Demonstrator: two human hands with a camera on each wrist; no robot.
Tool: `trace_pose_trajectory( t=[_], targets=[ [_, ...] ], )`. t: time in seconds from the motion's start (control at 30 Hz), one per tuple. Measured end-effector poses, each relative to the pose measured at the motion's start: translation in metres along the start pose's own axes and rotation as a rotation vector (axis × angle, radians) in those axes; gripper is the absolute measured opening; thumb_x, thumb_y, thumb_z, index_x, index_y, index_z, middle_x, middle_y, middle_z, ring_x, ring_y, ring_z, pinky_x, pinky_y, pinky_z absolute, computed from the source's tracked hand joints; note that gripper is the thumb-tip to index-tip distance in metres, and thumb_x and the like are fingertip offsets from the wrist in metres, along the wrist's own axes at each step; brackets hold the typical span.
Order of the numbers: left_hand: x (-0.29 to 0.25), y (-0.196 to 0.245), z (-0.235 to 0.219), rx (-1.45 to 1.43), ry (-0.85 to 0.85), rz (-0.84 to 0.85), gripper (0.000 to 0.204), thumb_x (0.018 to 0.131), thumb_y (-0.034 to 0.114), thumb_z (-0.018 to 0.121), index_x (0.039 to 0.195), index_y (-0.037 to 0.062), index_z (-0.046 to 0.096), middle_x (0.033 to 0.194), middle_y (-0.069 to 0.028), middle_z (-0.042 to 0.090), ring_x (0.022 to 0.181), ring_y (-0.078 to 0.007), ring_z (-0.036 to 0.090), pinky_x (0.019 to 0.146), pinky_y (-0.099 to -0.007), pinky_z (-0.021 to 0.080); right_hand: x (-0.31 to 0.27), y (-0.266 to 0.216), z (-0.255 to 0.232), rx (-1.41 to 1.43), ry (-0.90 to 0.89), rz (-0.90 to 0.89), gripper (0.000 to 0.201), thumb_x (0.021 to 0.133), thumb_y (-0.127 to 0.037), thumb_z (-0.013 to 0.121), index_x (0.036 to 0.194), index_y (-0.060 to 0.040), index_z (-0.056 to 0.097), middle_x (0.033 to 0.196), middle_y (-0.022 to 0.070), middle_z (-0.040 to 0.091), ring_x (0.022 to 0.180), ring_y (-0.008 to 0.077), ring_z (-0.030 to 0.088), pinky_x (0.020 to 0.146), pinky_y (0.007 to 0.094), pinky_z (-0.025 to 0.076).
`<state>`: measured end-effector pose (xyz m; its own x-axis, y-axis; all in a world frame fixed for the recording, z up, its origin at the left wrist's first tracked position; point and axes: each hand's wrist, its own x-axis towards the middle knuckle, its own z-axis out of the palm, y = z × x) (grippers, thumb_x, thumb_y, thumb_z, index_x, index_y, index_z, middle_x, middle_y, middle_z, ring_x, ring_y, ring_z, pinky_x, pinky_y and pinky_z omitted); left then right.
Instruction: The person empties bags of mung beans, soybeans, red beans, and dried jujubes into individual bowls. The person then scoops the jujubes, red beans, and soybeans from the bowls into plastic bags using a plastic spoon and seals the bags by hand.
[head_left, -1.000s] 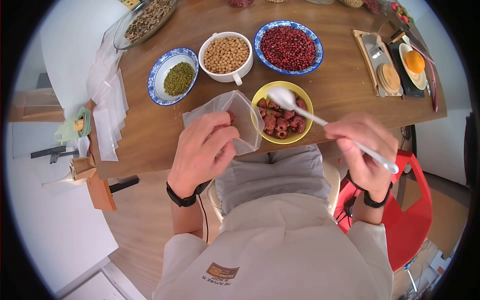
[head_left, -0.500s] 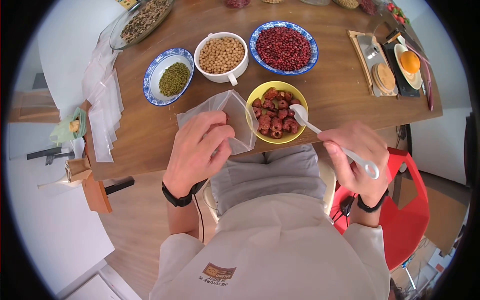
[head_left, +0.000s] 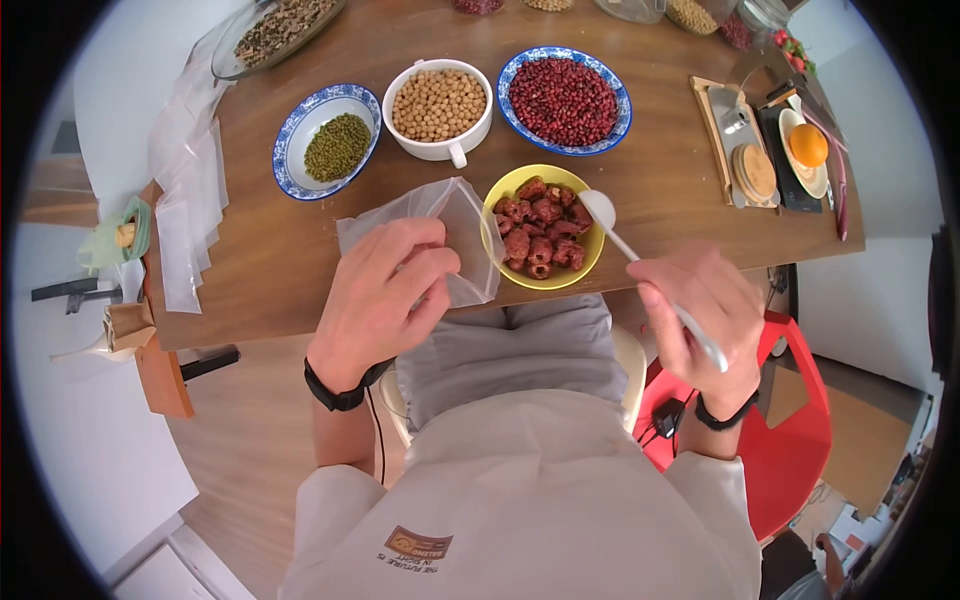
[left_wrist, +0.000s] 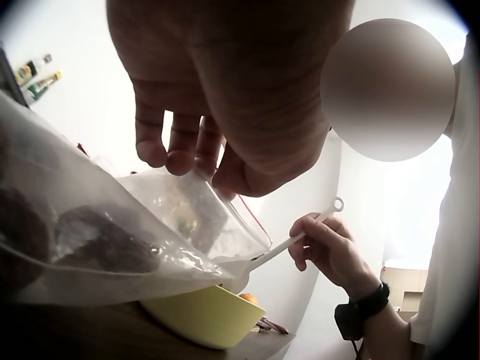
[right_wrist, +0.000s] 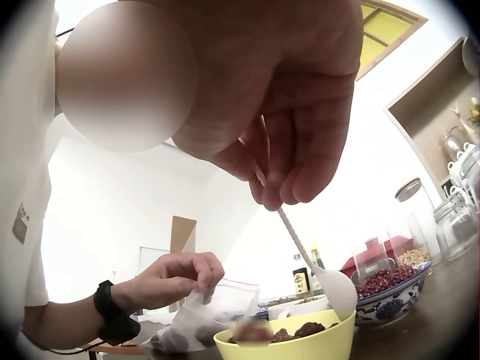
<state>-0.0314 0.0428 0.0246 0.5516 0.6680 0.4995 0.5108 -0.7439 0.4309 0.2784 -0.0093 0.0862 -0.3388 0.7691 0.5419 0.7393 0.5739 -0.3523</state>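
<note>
My left hand (head_left: 385,300) pinches the top edge of a clear plastic zip bag (head_left: 472,245). Dark red dried fruits (left_wrist: 101,240) show through the bag in the left wrist view. Just right of it stands a yellow bowl (head_left: 592,262) with many wrinkled dried fruits inside, and the bag's mouth overlaps its left rim. A white plastic spoon (head_left: 650,268) is held in my right hand (head_left: 700,315) by its handle, between thumb and fingers. The head of the spoon is at the bowl's right rim, tilted down in the right wrist view, with no fruit visible on it.
Behind the yellow bowl stand a blue-rimmed bowl of green beans (head_left: 292,160), a white cup of chickpeas (head_left: 470,138) and a patterned bowl of red beans (head_left: 624,118). Empty plastic bags (head_left: 190,210) lie left. To the right are a wooden-edged tray (head_left: 708,130) and an orange (head_left: 808,146).
The spoon has moved from above the fruits to the bowl's right rim. My left hand keeps its hold on the bag. The whole head view has shifted slightly.
</note>
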Motion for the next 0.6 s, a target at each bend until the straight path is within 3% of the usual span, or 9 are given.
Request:
trace_pose_trajectory(
  t=[0.27,0.5,0.6],
  targets=[
    [-0.0016,0.0013,-0.0014,-0.007,-0.002,-0.021,0.025,0.073,-0.001,0.072,0.095,0.0074,0.064,0.108,-0.0058,0.061,0.088,-0.0278,0.062,0.074,-0.0392,0.052,0.0005,-0.0031,0.0054,0.1,0.04,-0.018,0.017,0.079,0.003,0.077,0.094,-0.0027,0.075,0.085,0.0066,0.072,0.072,0.0238,0.068,0.058,0.0342,0.053],
    [-0.0034,-0.0007,0.0002,-0.028,0.003,-0.01,0.025,0.074,-0.001,0.071,0.097,0.0078,0.063,0.11,-0.0068,0.061,0.09,-0.0287,0.062,0.076,-0.0404,0.052,0.0042,-0.0072,0.0054,-0.033,-0.093,-0.013,0.015,0.081,0.003,0.076,0.095,-0.0018,0.075,0.086,0.008,0.073,0.072,0.0248,0.068,0.059,0.0341,0.053],
    [-0.0014,0.0011,-0.0023,-0.027,0.004,-0.003,0.025,0.075,0.0,0.071,0.097,0.0082,0.063,0.11,-0.0069,0.06,0.091,-0.0288,0.062,0.077,-0.0409,0.052,0.0038,-0.007,0.0061,0.138,-0.03,-0.007,0.014,0.08,0.002,0.076,0.094,-0.0024,0.076,0.084,0.0072,0.072,0.072,0.0243,0.068,0.059,0.0339,0.053]
  ],
)
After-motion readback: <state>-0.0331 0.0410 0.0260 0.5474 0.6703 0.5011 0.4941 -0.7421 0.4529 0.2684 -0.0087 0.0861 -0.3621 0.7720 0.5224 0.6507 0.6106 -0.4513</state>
